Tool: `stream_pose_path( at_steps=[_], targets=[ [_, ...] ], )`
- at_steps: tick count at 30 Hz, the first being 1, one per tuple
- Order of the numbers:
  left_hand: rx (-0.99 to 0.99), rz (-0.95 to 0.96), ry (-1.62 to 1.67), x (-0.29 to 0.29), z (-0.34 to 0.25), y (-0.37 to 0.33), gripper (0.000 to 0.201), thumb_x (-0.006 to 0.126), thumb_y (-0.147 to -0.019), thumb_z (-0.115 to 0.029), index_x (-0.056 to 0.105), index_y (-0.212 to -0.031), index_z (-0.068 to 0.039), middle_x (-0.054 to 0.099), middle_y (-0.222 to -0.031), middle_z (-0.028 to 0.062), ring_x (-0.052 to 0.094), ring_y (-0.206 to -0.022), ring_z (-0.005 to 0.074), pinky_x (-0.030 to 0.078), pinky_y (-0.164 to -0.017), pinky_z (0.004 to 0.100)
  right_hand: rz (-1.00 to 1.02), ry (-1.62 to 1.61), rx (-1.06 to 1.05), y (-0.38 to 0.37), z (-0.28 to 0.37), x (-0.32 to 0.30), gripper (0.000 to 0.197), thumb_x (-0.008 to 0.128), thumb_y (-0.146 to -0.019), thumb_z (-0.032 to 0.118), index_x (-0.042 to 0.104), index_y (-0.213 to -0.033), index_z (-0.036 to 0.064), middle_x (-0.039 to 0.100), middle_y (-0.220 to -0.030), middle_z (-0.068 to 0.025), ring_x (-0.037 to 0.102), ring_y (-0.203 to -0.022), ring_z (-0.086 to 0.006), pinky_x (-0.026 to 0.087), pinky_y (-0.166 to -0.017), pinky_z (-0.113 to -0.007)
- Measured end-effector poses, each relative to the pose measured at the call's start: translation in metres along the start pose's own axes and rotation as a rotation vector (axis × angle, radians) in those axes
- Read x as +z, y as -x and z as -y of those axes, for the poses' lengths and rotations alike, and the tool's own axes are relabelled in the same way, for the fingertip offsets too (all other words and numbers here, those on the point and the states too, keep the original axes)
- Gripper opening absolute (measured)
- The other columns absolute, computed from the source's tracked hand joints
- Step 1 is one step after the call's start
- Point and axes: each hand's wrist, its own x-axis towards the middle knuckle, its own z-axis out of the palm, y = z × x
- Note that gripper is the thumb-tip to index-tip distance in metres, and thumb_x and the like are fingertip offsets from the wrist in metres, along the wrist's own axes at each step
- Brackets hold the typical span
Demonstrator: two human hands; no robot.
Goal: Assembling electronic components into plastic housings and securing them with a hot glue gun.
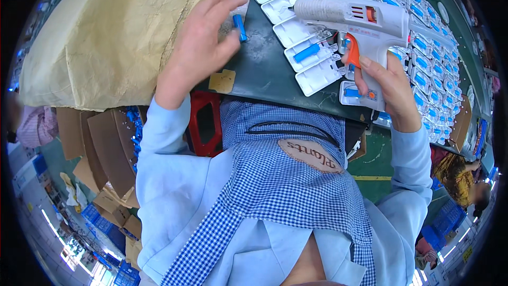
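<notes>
From the head view, my right hand [389, 82] wraps the grip of a white glue gun [365, 18], fingers curled firmly round it and thumb along its side. I take this grip to be for reach: it leaves a finger close to the orange trigger [352, 50], though I cannot tell whether I am squeezing it. The barrel points to my left, above the nearest white cases [317, 79], probably so the nozzle can get at them with little wrist turn.

My left hand [203, 42] is empty, its fingers spread and its thumb apart from them. Just beyond the gap lies a blue cylinder [239, 27] on the dark green table [254, 74]; whether my thumb tip touches it, I cannot tell. The open hand seems shaped for something that small.

The cases lie opened in slanting columns, some parts bare white, others bearing a blue cylinder, I suppose so that every inside faces up to me. Many more fill the right side in tight rows, likely to save room. On my left, a big tan paper sheet [106, 32] covers the tabletop, and a cardboard box [106, 132] with small blue pieces stands below the edge, perhaps to keep stock close to my left side.
</notes>
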Motion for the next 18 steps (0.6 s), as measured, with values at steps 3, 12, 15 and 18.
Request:
stream_pose_path(
  at_steps=[3,12,15,18],
  targets=[
    [-0.058,0.11,-0.198,0.0,-0.026,0.014,0.075,0.084,-0.06,-0.029,0.054,-0.124,-0.003,0.053,-0.123,0.014,0.052,-0.11,0.0341,0.044,-0.092,0.0435,0.021,-0.032,0.008,0.001,-0.002,-0.005,0.029,0.056,-0.093,0.029,0.058,-0.101,0.0012,0.055,-0.064,-0.0025,0.05,-0.054,-0.0073,0.037,-0.05,-0.022],
    [-0.227,-0.189,-0.446,0.045,-0.011,0.016,0.06,0.081,-0.067,-0.029,0.06,-0.114,0.0,0.059,-0.095,0.0138,0.058,-0.087,0.0325,0.047,-0.074,0.042,0.031,-0.058,-0.045,-0.002,-0.003,0.001,0.034,0.055,-0.094,0.029,0.061,-0.109,-0.001,0.054,-0.067,-0.0003,0.051,-0.055,-0.0059,0.037,-0.048,-0.02],
    [-0.27,-0.163,-0.382,0.046,-0.005,0.013,0.043,0.08,-0.069,-0.028,0.066,-0.103,-0.005,0.062,-0.086,0.0109,0.059,-0.082,0.0306,0.048,-0.069,0.0414,0.051,-0.059,-0.032,-0.001,-0.002,0.0,0.035,0.056,-0.094,0.029,0.061,-0.11,-0.0009,0.054,-0.067,-0.0003,0.051,-0.056,-0.0056,0.037,-0.049,-0.02],
    [-0.307,-0.19,-0.33,0.043,-0.007,0.003,0.026,0.077,-0.073,-0.026,0.069,-0.091,-0.009,0.062,-0.077,0.0082,0.062,-0.075,0.0289,0.049,-0.063,0.0403,0.067,-0.072,-0.048,-0.002,-0.007,-0.004,0.035,0.056,-0.094,0.029,0.06,-0.11,-0.0011,0.054,-0.067,-0.0004,0.051,-0.056,-0.0055,0.038,-0.049,-0.02]
  ],
)
